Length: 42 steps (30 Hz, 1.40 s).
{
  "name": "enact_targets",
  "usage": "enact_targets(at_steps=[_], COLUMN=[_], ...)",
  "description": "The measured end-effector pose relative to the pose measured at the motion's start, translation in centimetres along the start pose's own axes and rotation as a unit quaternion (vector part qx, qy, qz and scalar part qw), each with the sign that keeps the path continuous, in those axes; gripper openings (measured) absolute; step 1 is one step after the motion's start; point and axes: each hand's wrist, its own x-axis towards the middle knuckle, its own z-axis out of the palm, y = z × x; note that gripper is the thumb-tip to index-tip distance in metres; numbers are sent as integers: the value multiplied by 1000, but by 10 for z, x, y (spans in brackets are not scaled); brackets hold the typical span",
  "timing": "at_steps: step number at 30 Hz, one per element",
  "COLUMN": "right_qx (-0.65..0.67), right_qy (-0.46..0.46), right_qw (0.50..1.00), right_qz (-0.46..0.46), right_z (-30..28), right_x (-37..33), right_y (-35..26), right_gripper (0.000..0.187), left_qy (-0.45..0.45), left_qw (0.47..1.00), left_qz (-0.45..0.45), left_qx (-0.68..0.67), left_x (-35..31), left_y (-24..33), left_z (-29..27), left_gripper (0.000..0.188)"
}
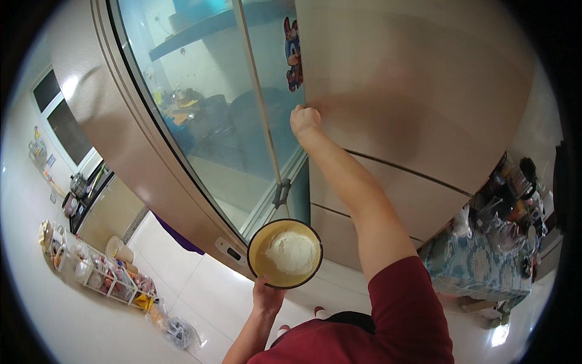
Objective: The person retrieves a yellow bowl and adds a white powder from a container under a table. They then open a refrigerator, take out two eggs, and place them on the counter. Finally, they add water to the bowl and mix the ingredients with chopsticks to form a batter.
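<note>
My left hand (268, 296) holds a round yellow bowl (259, 267) with a dark rim, thumb over the near edge. White, flour-like powder (292, 252) is heaped inside it. My right arm stretches up and forward. At its end my right hand (305, 120) is closed at the left edge of a tall beige refrigerator door (412, 91), just below a cartoon rabbit sticker (293, 54). Its fingertips are partly hidden at that edge.
Left of the refrigerator stands a framed glass door (212, 109) with a dark handle plate (230, 250). A white rack (100, 276) with several packages is on the left. At right, a cloth-covered table (479, 261) bears bags and kitchen things. Pots stand on a far-left counter (100, 193).
</note>
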Motion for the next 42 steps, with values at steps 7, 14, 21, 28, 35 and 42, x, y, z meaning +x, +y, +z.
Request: enact_targets(at_steps=[7, 14, 21, 28, 35, 42], right_qx=[45, 91, 329, 564, 677, 605], right_qy=[159, 180, 277, 503, 508, 507], right_qw=[985, 973, 883, 560, 268, 314], right_qz=[-43, -114, -190, 340, 459, 527], right_z=[-25, -100, -167, -163, -116, -99], right_x=[-67, -209, -377, -532, -639, -733], right_y=[-20, -30, -5, 24, 92, 203], right_gripper=[28, 30, 44, 21, 59, 52], left_qy=[-15, -61, -100, -92, -160, -189], left_qw=[999, 994, 980, 971, 955, 954], left_qz=[-29, -80, -155, -209, -241, -225], left_qx=[44, 48, 70, 67, 65, 60], left_x=[-4, -5, -24, -15, 3, 27], left_y=[40, 62, 73, 55, 32, 0], left_z=[-30, -64, -68, -49, -10, 41], left_gripper=[55, 50, 58, 48, 52, 63])
